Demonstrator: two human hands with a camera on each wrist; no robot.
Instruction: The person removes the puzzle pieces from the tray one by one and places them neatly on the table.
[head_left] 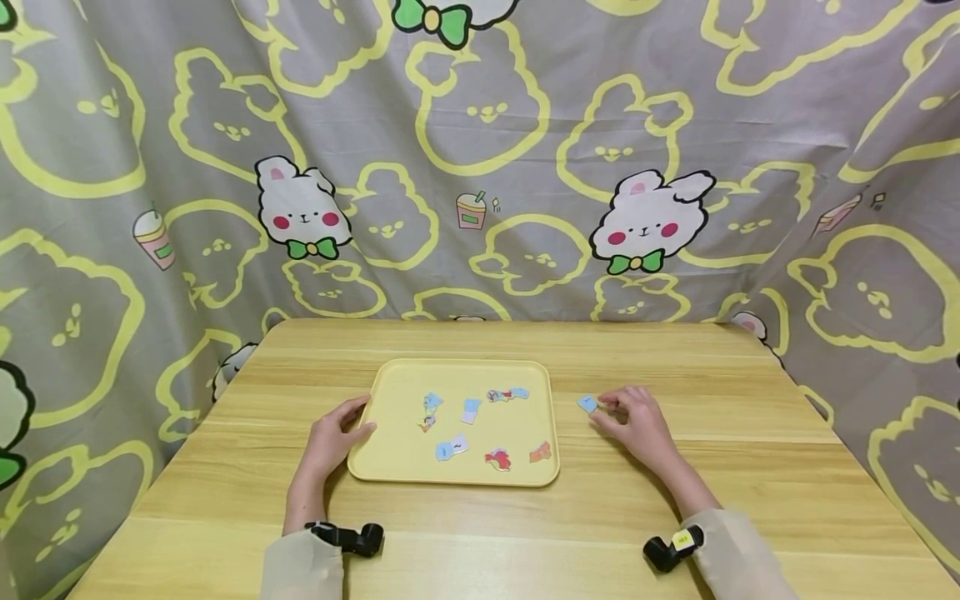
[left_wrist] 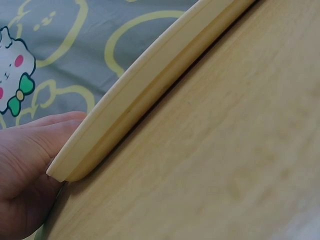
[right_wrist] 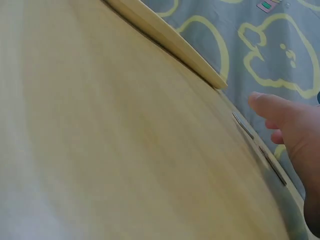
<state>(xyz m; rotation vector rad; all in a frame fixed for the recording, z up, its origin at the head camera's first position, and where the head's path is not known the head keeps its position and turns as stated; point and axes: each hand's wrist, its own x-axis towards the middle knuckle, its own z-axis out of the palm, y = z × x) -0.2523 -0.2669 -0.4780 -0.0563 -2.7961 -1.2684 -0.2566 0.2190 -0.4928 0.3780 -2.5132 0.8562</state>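
Observation:
My left hand (head_left: 333, 437) holds the left rim of a pale yellow tray (head_left: 450, 477), thumb over the edge. In the left wrist view the hand (left_wrist: 30, 160) lies against the tray's corner (left_wrist: 105, 120). Right of the tray, my right hand (head_left: 633, 425) hovers beside a small blue puzzle piece (head_left: 587, 404), fingers slightly bent and apart. The right wrist view shows the thumb of that hand (right_wrist: 300, 135) raised above two thin flat pieces, one nearer the tray (right_wrist: 243, 125) and one nearer the wrist (right_wrist: 273, 166). Both lie on the table.
On the tray lie several printed puzzle pieces: blue ones (head_left: 471, 410), a joined blue-and-white pair (head_left: 452, 448), a red one (head_left: 497, 459) and an orange one (head_left: 540, 452). The wooden table (head_left: 480, 533) meets a patterned curtain (head_left: 480, 250) at the back.

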